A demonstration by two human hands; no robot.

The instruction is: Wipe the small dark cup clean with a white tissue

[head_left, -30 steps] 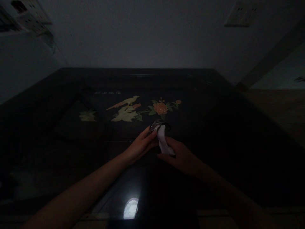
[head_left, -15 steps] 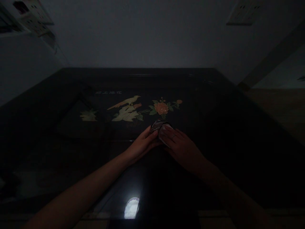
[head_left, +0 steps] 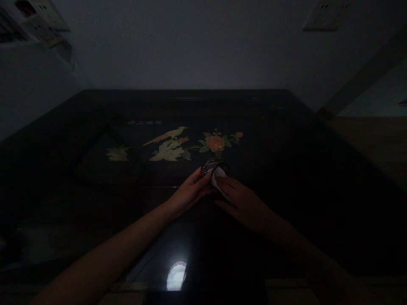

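My left hand (head_left: 192, 189) is closed around the near left side of a small, dark, shiny rounded object (head_left: 209, 165) with a curved rim. In the dim light I cannot make out its kind. My right hand (head_left: 239, 199) pinches a white cloth or tissue (head_left: 218, 174), which lies against the right part of that object. Some of its fingertips are hidden behind the white piece. Both hands are just above a glossy black tabletop (head_left: 241, 250), in front of an inlaid picture of a bird and a flower (head_left: 215, 143).
A pale wall (head_left: 184, 46) stands behind the far edge of the table. Sockets sit on the wall at upper right (head_left: 324, 17) and upper left (head_left: 44, 31). A bright light reflection (head_left: 176, 275) shows on the near tabletop. Wooden-looking floor (head_left: 372, 135) lies to the right.
My right hand has slid slightly down and back, uncovering more of the object's dark rim and the white piece. My left hand keeps its hold in the same place.
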